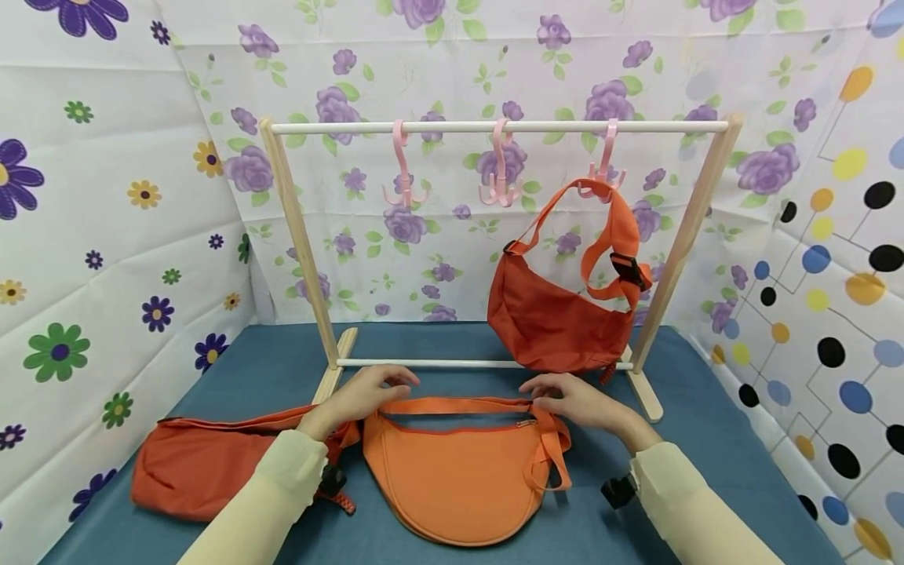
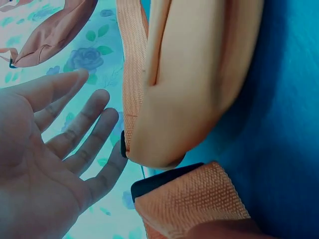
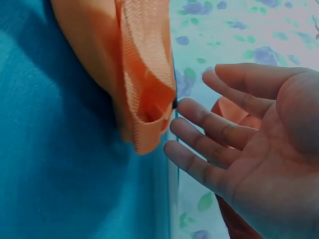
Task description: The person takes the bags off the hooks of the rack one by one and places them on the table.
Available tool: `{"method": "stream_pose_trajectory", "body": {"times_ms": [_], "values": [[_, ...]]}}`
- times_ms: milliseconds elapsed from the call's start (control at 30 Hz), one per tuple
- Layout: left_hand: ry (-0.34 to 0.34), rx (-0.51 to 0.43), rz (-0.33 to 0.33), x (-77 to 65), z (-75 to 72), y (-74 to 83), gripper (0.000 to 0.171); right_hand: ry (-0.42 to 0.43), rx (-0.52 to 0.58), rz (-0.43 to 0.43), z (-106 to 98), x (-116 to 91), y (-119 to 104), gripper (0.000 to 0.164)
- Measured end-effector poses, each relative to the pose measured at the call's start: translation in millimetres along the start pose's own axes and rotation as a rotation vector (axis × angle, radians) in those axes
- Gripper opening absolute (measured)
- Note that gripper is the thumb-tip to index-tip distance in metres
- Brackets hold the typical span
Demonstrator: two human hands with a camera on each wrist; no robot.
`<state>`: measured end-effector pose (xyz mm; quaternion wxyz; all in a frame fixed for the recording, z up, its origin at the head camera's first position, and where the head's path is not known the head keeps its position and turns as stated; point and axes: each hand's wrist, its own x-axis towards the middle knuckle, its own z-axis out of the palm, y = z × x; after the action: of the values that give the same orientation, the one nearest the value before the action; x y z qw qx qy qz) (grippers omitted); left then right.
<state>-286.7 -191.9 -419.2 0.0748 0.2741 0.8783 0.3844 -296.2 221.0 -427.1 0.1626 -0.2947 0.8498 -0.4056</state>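
An orange half-moon bag point(image 1: 462, 482) lies on the blue tabletop between both hands, its strap point(image 1: 452, 406) along the top edge. My left hand point(image 1: 363, 396) hovers by the bag's upper left corner; in the left wrist view its fingers point(image 2: 89, 144) are spread and relaxed with nothing in them. By the upper right corner is my right hand point(image 1: 582, 400), fingertips close to a looped strap end point(image 1: 551, 451). The right wrist view shows its fingers point(image 3: 209, 129) extended beside the folded strap point(image 3: 147, 74), holding nothing.
A wooden rack point(image 1: 300, 243) with a white top bar point(image 1: 452, 127) stands behind. Two pink hooks hang bare, one at left point(image 1: 402, 165) and one mid-bar point(image 1: 500, 165). A right hook point(image 1: 605, 153) carries a red bag point(image 1: 558, 322). Another red bag point(image 1: 205, 463) lies under the left forearm.
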Motion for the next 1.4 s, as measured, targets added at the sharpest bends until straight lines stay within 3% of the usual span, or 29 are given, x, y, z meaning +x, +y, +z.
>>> {"method": "stream_pose_trajectory", "body": {"times_ms": [233,367,567,767,1000,1200,1400], "values": [[0.046,-0.006,0.021,8.0,3.7,6.7,0.023,0.033,-0.013,-0.035,-9,-8,-19,0.033],[0.096,-0.031,0.077,15.1,7.4,15.6,0.021,0.078,-0.020,-0.058,-15,-9,-26,0.031],[0.161,-0.076,0.144,29.4,17.8,27.2,0.022,0.194,-0.042,-0.089,-18,-10,-26,0.029],[0.192,-0.133,0.162,41.9,27.1,37.8,0.022,0.321,-0.040,-0.108,-19,-11,-24,0.025],[0.255,-0.104,0.184,56.0,31.9,51.5,0.023,0.453,-0.042,-0.154,-26,-11,-27,0.022],[0.306,-0.069,0.232,65.4,35.8,58.0,0.022,0.476,-0.026,-0.200,-30,-11,-32,0.021],[0.271,-0.036,0.241,67.7,34.5,65.6,0.023,0.482,-0.025,-0.196,-27,-12,-36,0.021]]}}
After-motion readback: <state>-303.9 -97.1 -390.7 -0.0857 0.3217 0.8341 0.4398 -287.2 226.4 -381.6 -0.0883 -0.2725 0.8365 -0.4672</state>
